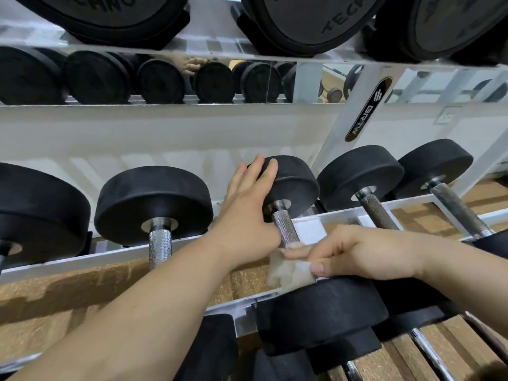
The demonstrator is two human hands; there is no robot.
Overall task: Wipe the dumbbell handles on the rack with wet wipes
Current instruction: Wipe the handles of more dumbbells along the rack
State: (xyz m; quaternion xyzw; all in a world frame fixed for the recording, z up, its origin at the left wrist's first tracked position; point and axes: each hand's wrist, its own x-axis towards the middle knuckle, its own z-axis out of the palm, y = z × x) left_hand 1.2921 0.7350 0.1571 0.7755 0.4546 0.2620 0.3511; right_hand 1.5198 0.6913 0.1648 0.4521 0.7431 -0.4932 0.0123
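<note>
A black dumbbell [294, 180] lies across the white rack [82, 259] in the middle of the head view, with a knurled steel handle [286, 229]. My left hand [247, 215] rests flat against the dumbbell's far head, fingers spread over its rim and thumb by the handle. My right hand [357, 254] pinches a crumpled, soiled wet wipe [288, 270] around the near end of that handle, just above the near head [321, 312]. The wrapped stretch of handle is hidden by the wipe.
More black dumbbells sit on the same tier: one to the left [154, 204], another at the far left edge [38, 210], and two to the right [360, 177] [434, 163]. Bigger dumbbells fill the shelf above [302, 20]. A mirror behind reflects the rack. Wooden floor shows below.
</note>
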